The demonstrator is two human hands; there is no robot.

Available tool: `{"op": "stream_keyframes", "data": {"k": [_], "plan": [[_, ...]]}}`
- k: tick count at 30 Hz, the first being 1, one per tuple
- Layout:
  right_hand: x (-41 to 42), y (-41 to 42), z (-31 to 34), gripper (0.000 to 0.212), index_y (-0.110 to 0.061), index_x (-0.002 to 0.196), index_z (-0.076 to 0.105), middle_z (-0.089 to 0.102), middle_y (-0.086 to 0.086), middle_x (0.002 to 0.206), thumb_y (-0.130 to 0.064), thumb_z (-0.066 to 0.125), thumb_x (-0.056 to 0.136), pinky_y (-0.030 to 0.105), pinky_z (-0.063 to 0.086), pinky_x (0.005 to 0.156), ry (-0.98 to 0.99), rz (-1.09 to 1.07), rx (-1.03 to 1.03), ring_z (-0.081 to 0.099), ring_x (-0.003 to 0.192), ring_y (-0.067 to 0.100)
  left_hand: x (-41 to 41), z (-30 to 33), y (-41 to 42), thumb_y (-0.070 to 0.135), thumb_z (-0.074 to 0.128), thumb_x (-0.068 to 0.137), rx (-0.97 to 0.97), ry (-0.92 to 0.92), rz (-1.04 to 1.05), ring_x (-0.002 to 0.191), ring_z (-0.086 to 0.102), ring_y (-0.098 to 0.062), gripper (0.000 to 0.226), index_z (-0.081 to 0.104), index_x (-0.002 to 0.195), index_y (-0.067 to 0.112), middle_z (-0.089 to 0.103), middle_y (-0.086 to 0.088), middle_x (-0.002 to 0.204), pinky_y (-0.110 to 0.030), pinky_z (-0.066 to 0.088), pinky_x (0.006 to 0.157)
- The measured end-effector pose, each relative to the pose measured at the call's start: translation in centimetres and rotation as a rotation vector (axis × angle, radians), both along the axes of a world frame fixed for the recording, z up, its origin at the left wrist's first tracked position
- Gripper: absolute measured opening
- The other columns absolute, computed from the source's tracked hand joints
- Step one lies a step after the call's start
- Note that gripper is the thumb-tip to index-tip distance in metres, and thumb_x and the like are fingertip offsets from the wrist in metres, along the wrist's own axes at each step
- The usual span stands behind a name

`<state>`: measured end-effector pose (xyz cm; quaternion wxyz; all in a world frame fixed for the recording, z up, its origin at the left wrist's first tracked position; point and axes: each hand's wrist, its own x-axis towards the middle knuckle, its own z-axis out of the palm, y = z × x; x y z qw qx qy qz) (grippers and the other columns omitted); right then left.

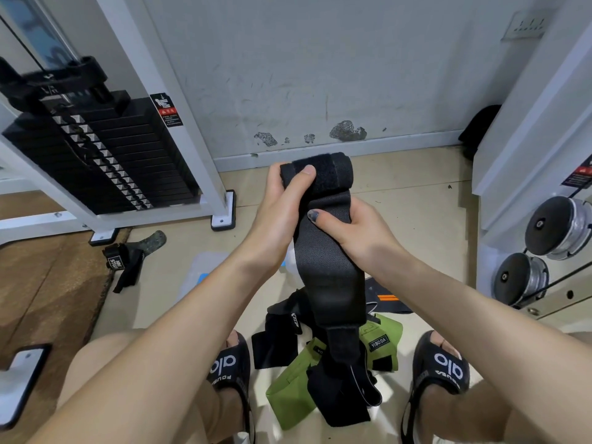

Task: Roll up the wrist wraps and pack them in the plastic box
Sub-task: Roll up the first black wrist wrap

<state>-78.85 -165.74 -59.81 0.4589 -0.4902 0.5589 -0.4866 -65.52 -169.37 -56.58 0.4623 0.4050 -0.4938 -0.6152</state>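
A black wrist wrap (330, 267) hangs in front of me, its top end curled into a small roll. My left hand (282, 206) grips that roll, thumb pressed on its velcro face. My right hand (349, 229) pinches the strap just below the roll. The free end hangs down to a pile of green wraps (294, 386) and black wraps (275, 341) on the floor between my feet. A clear plastic box (205, 270) with blue clips lies on the floor behind my left forearm, mostly hidden.
A weight-stack machine (105, 155) stands at the left, with a lone black strap (128, 261) by its foot. Chrome dumbbells (557, 229) sit on a rack at the right. A dark pad with orange stripes (387, 298) lies past the pile.
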Motion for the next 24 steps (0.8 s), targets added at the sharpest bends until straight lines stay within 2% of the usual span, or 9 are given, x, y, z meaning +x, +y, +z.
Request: {"op": "stream_keyframes", "data": {"k": [2, 6, 9, 12, 15, 17, 19, 21, 24], "plan": [[0.0, -0.1, 0.2, 0.024, -0.023, 0.120, 0.069, 0.077, -0.006, 0.112, -0.029, 0.067, 0.098, 0.036, 0.056, 0.095, -0.040, 0.070, 0.011, 0.072, 0.107, 0.013, 0.2, 0.2, -0.1, 0.033, 0.059, 0.103, -0.003, -0.008, 0.016, 0.117, 0.068, -0.019, 0.021, 0.056, 0.118, 0.019, 0.071, -0.007, 0.122, -0.047, 0.049, 0.111], [0.1, -0.3, 0.3, 0.059, -0.033, 0.129, 0.058, 0.071, -0.014, 0.122, -0.068, 0.056, 0.082, 0.042, 0.048, 0.108, 0.048, 0.069, 0.040, 0.064, 0.118, 0.006, 0.2, 0.4, -0.3, 0.039, 0.056, 0.101, 0.020, -0.010, 0.043, 0.119, 0.069, -0.017, 0.035, 0.059, 0.129, 0.017, 0.073, -0.003, 0.125, -0.046, 0.049, 0.110], [0.4, -0.2, 0.1, 0.057, -0.033, 0.121, 0.060, 0.072, -0.003, 0.118, -0.074, 0.051, 0.082, 0.047, 0.048, 0.107, 0.045, 0.040, 0.069, 0.067, 0.114, 0.013, 0.2, 0.5, -0.4, 0.041, 0.056, 0.101, 0.053, 0.014, 0.042, 0.119, 0.069, -0.020, 0.042, 0.060, 0.133, 0.014, 0.072, -0.005, 0.128, -0.050, 0.048, 0.111], [0.5, -0.1, 0.2, 0.031, -0.027, 0.122, 0.066, 0.075, -0.005, 0.115, -0.046, 0.057, 0.099, 0.044, 0.051, 0.106, -0.032, 0.011, 0.038, 0.069, 0.112, 0.013, 0.2, 0.6, -0.4, 0.045, 0.058, 0.095, 0.060, 0.024, 0.041, 0.121, 0.068, -0.022, 0.050, 0.060, 0.133, 0.013, 0.071, -0.006, 0.129, -0.050, 0.048, 0.111], [0.2, -0.3, 0.6, 0.020, -0.019, 0.119, 0.070, 0.078, -0.001, 0.111, -0.025, 0.058, 0.104, 0.038, 0.055, 0.097, -0.116, 0.033, 0.081, 0.072, 0.107, 0.017, 0.3, 0.5, -0.4, 0.041, 0.058, 0.098, 0.038, -0.007, 0.030, 0.115, 0.070, -0.017, 0.036, 0.061, 0.125, 0.017, 0.074, -0.001, 0.120, -0.044, 0.052, 0.105], [-0.1, -0.5, 1.0, 0.017, -0.017, 0.110, 0.073, 0.079, 0.002, 0.105, -0.019, 0.058, 0.103, 0.035, 0.056, 0.088, -0.195, 0.061, 0.153, 0.074, 0.098, 0.018, 0.3, 0.3, -0.4, 0.040, 0.059, 0.100, 0.000, -0.053, 0.019, 0.112, 0.070, -0.014, 0.023, 0.060, 0.115, 0.023, 0.075, 0.003, 0.114, -0.041, 0.052, 0.103], [-0.2, -0.6, 1.1, 0.017, -0.018, 0.108, 0.073, 0.079, 0.002, 0.104, -0.017, 0.057, 0.102, 0.035, 0.056, 0.089, -0.160, 0.062, 0.161, 0.074, 0.098, 0.018, 0.3, 0.1, -0.3, 0.043, 0.059, 0.097, -0.039, -0.104, 0.018, 0.113, 0.069, -0.013, 0.021, 0.060, 0.110, 0.027, 0.074, 0.005, 0.113, -0.042, 0.051, 0.105], [-0.1, -0.5, 1.2, 0.021, -0.019, 0.117, 0.070, 0.077, 0.000, 0.111, -0.016, 0.055, 0.103, 0.035, 0.055, 0.096, -0.110, 0.049, 0.103, 0.072, 0.107, 0.017, 0.3, 0.2, -0.4, 0.046, 0.059, 0.094, -0.035, -0.102, 0.026, 0.111, 0.070, -0.013, 0.023, 0.060, 0.107, 0.027, 0.074, 0.007, 0.108, -0.044, 0.050, 0.107], [0.3, -0.2, 0.9, 0.025, -0.018, 0.128, 0.063, 0.074, 0.001, 0.121, -0.014, 0.053, 0.106, 0.033, 0.054, 0.099, -0.191, 0.073, 0.038, 0.069, 0.116, 0.018, 0.4, 0.4, -0.8, 0.050, 0.060, 0.088, 0.009, -0.062, 0.045, 0.105, 0.071, -0.012, 0.030, 0.061, 0.105, 0.025, 0.074, 0.008, 0.103, -0.045, 0.051, 0.106]]}}
